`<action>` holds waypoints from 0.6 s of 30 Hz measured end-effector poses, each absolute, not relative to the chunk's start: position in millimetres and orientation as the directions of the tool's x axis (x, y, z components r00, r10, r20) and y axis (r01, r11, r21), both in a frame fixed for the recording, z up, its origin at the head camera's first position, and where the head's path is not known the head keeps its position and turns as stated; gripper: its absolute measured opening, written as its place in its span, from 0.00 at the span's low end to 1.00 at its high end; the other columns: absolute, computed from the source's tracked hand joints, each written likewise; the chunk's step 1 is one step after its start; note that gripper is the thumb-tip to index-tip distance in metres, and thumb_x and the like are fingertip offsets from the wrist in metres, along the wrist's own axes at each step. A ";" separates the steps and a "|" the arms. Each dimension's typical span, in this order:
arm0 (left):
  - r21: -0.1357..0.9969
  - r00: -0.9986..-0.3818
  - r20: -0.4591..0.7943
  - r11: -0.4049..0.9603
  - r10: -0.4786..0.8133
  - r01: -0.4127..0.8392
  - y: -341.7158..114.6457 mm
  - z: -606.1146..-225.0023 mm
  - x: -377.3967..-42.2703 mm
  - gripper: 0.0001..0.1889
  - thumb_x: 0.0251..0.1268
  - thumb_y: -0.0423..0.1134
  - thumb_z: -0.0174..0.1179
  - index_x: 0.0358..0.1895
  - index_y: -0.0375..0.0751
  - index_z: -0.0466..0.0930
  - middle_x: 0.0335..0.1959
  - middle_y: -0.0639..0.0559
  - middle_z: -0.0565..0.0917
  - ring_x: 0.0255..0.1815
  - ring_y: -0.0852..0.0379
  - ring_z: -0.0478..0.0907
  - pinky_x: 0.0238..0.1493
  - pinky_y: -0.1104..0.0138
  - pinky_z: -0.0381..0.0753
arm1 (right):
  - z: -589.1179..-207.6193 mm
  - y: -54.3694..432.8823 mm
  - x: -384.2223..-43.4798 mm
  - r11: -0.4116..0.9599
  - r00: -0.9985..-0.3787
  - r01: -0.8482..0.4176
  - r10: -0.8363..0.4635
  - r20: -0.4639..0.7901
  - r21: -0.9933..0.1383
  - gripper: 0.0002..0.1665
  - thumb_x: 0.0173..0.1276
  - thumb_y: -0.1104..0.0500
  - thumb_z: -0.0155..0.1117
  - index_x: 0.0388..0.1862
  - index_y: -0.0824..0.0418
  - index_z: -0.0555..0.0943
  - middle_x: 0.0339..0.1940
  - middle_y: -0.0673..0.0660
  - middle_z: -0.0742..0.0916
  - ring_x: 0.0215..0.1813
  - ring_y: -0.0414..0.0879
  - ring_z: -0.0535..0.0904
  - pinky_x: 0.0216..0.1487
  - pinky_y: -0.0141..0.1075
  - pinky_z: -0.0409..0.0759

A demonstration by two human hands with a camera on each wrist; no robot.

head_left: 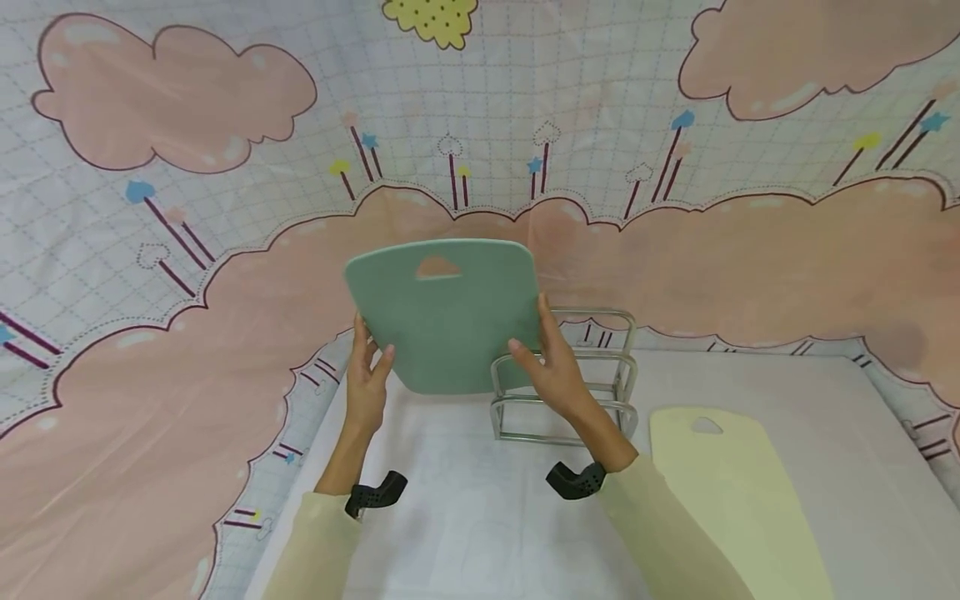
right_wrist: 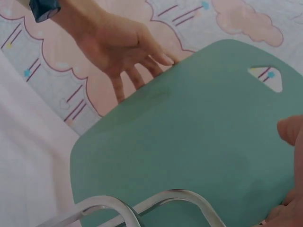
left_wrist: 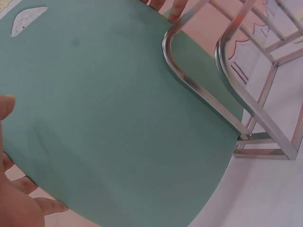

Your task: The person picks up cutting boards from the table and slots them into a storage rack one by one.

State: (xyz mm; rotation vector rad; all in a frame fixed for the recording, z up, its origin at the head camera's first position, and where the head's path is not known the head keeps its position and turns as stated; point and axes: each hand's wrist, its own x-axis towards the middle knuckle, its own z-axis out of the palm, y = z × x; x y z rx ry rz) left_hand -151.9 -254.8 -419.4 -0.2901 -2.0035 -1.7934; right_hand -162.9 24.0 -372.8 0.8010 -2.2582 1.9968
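Evidently I have the green board (head_left: pixel 457 325) pinched by its two side edges, my left hand (head_left: pixel 366 392) at one and my right hand (head_left: pixel 557 375) at the other, each thumb on the near face and fingers behind. A metal rack (left_wrist: pixel 262 124) stands just beside and below my right grip, one loop crossing in front of the board's lower corner there; whether they touch, I cannot tell.

If I pushed on crookedly, I think that corner could snag the loop and drag the rack along. My right fingers, so near the bars, might get knocked or squeezed. With only the edges held, a slick face could slip should either thumb ease.

The board looks like thin, matte plastic, smooth, with rounded corners, gently bowed sides and a D-shaped slot (head_left: pixel 438 267) above and between my hands. The rack is shiny bent tubing. To the right of my right hand, a pale yellow board (head_left: pixel 735 500) with a similar slot lies flat on the smooth white table (head_left: pixel 465 500).
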 end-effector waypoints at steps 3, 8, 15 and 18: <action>0.898 -0.892 0.433 0.147 -0.131 0.414 -255.7 -424.4 -153.7 0.37 0.74 0.31 0.47 0.78 0.55 0.37 0.77 0.55 0.43 0.72 0.45 0.53 0.67 0.44 0.55 | -370.8 24.8 -162.4 0.095 -0.871 -0.396 -0.355 0.341 -0.913 0.45 0.75 0.64 0.51 0.76 0.68 0.34 0.77 0.63 0.40 0.76 0.52 0.36 0.73 0.48 0.46; 0.907 -0.901 0.415 0.135 -0.125 0.399 -253.7 -425.2 -154.2 0.38 0.74 0.28 0.46 0.78 0.51 0.34 0.77 0.51 0.40 0.72 0.44 0.50 0.67 0.45 0.54 | -368.9 27.3 -162.4 0.143 -0.872 -0.412 -0.349 0.344 -0.900 0.45 0.74 0.63 0.52 0.76 0.67 0.35 0.77 0.62 0.41 0.77 0.52 0.37 0.72 0.48 0.49; 0.907 -0.907 0.411 0.144 -0.095 0.396 -244.9 -423.7 -154.6 0.40 0.72 0.26 0.48 0.77 0.51 0.33 0.77 0.52 0.40 0.72 0.45 0.51 0.67 0.47 0.57 | -368.3 35.3 -163.2 0.156 -0.880 -0.407 -0.332 0.341 -0.900 0.45 0.74 0.63 0.52 0.76 0.66 0.36 0.78 0.63 0.43 0.76 0.53 0.40 0.71 0.50 0.52; 0.905 -0.905 0.415 0.147 -0.090 0.400 -242.2 -424.8 -155.3 0.41 0.72 0.27 0.48 0.77 0.56 0.34 0.77 0.55 0.42 0.72 0.47 0.52 0.67 0.48 0.59 | -368.4 37.7 -163.2 0.153 -0.878 -0.411 -0.330 0.345 -0.899 0.45 0.74 0.64 0.52 0.76 0.66 0.36 0.77 0.63 0.43 0.76 0.54 0.40 0.71 0.52 0.52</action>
